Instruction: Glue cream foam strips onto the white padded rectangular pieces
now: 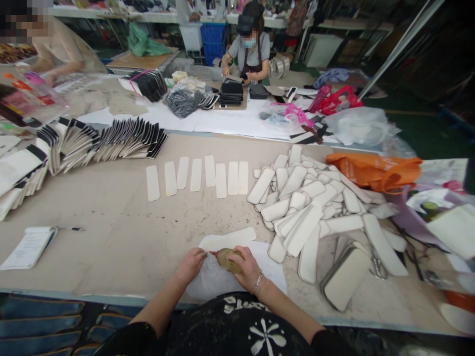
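Note:
My right hand (248,269) is closed round a small tan squeeze bottle (226,258) with a red tip that points left. My left hand (191,264) presses its fingers on a white strip (228,239) lying on a white sheet (218,279) at the table's near edge. The bottle's tip sits right by my left fingertips. A row of several white strips (196,175) lies further back on the table. A big pile of white padded strips (308,202) lies to the right.
A notepad (27,247) with a pen lies at the left. Fanned stacks of black-and-white cards (111,141) line the far left. An orange bag (374,170) and scissors (376,267) sit on the right. Another person (250,49) works at the far table, one more at the upper left.

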